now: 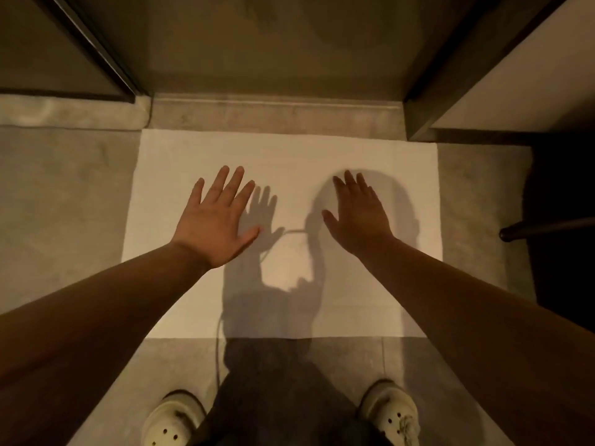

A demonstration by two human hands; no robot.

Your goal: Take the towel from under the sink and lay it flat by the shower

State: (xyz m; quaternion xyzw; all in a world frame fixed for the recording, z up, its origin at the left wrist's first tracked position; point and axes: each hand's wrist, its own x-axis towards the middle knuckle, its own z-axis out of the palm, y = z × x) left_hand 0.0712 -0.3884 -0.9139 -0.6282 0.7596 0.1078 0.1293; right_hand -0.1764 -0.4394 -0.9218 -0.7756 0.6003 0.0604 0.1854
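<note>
A white towel (289, 156) lies spread flat on the grey tiled floor, its far edge against the low step of the shower entrance (277, 111). My left hand (215, 220) hovers over the towel's left half, palm down, fingers spread, holding nothing. Over the right half my right hand (357, 214) is also palm down with fingers extended and empty. Both hands cast shadows on the cloth; I cannot tell whether they touch it.
A dark shower door frame (106, 59) angles in at the upper left and another dark frame (450, 75) at the upper right. A dark rod end (508, 235) sticks in from the right. My two pale clogs (174, 420) stand just short of the towel.
</note>
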